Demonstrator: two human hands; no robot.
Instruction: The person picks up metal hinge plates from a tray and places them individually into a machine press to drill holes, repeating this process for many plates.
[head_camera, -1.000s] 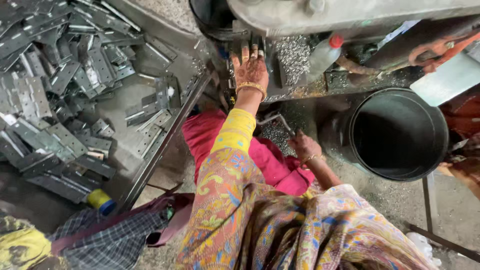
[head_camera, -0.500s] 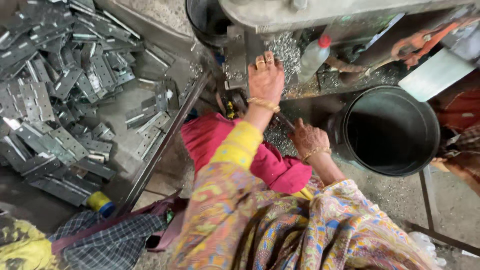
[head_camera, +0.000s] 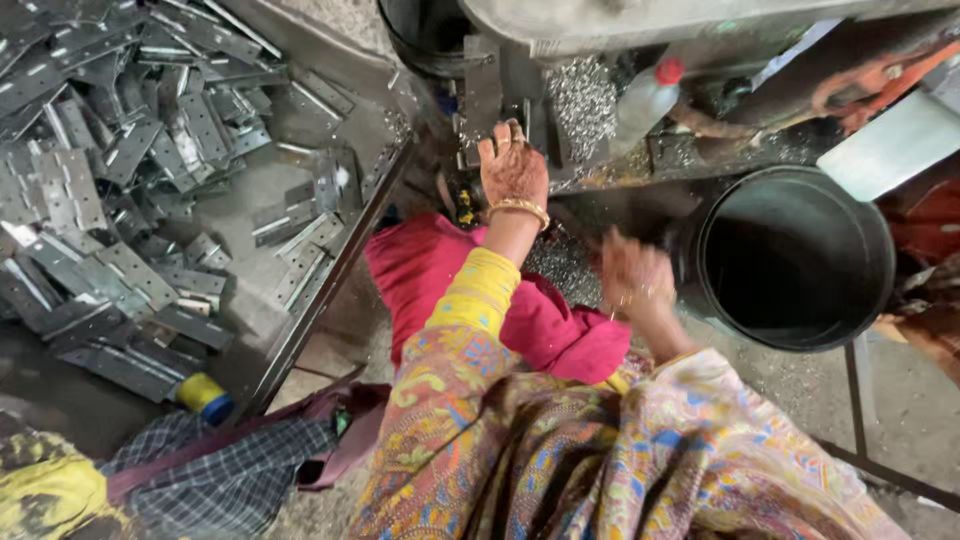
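Note:
My left hand (head_camera: 513, 170), with a gold bangle at the wrist, reaches up to the bed of a grey metal machine (head_camera: 700, 15). Its fingertips bend over the edge next to an upright steel plate (head_camera: 483, 95), and whether they grip anything is hidden. My right hand (head_camera: 635, 275) hovers lower, beside the black bucket (head_camera: 860, 215), blurred by motion. A heap of metal shavings (head_camera: 583, 100) lies on the machine just right of my left hand. A pink cloth (head_camera: 545, 325) covers my lap.
A metal tray (head_camera: 330, 270) at left holds several flat steel hinge plates (head_camera: 110, 200). A plastic bottle with a red cap (head_camera: 645, 100) leans on the machine. A yellow and blue spool (head_camera: 205, 395) and checked cloth (head_camera: 215, 480) lie at lower left.
My left hand has stayed at the machine bed, its fingers now closer together. My right hand has lifted slightly towards the bucket and is now blurred.

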